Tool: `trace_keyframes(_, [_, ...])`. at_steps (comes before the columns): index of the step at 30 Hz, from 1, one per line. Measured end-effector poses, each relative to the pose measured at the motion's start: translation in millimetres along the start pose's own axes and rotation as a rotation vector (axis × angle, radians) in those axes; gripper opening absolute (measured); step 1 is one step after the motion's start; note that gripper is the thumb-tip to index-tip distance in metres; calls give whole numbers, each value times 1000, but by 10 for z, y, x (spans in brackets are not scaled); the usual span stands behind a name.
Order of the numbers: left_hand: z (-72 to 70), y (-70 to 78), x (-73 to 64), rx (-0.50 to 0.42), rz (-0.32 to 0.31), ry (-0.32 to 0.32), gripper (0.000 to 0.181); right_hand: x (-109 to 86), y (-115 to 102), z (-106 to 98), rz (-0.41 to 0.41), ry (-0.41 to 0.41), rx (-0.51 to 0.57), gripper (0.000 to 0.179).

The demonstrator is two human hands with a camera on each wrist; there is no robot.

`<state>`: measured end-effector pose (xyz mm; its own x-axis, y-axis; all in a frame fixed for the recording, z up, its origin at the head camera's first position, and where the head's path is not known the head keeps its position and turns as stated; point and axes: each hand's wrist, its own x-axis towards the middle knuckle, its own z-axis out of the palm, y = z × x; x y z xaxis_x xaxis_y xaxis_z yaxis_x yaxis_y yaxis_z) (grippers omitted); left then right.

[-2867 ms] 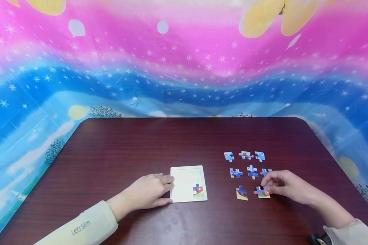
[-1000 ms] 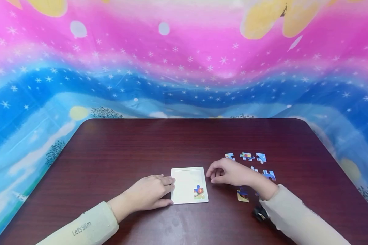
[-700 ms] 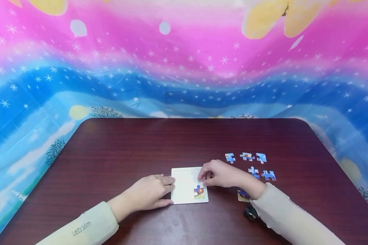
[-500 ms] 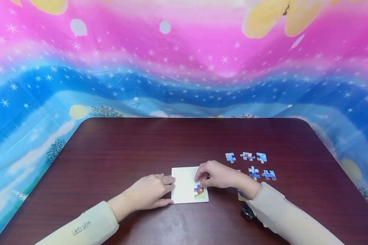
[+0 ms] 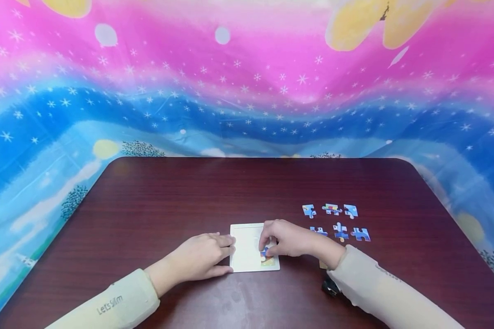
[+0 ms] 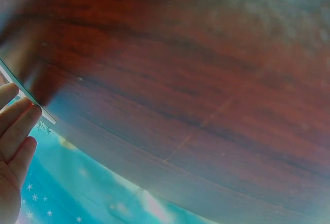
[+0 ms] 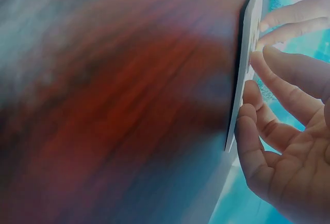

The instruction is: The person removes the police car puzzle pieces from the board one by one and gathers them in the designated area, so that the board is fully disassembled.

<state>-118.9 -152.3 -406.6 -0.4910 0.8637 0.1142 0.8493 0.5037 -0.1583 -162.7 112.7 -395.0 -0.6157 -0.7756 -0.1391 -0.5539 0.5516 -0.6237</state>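
In the head view, my left hand (image 5: 207, 256) rests on the left edge of a square white puzzle board (image 5: 246, 249), fingers extended over the rim and thumb by the near corner. Its fingers (image 6: 18, 126) touch the board's edge in the left wrist view. A jigsaw piece (image 5: 267, 262) with blue, red and yellow print lies in the board's near right corner. My right hand (image 5: 290, 238) reaches over the board's right side and pinches that piece with thumb and forefinger. In the right wrist view, the remaining fingers (image 7: 250, 136) curl beside the board's edge.
Right of the board lie several loose jigsaw pieces, including a red-and-yellow one (image 5: 331, 209) and a blue one (image 5: 361, 234). The right forearm partly covers a nearer piece (image 5: 323, 264). A small black device (image 5: 330, 287) sits at the right wrist. A patterned cloth (image 5: 247, 91) hangs behind the table (image 5: 169, 192).
My right hand has moved left from the loose pieces to the board, then down onto the piece in its near right corner. My left hand has stayed on the board's left edge.
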Motion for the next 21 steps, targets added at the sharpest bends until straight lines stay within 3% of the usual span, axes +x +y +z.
trace_keyframes(21, [8, 6, -3, -13, -5, -2, 40, -32, -50, -15, 6, -20, 47, 11])
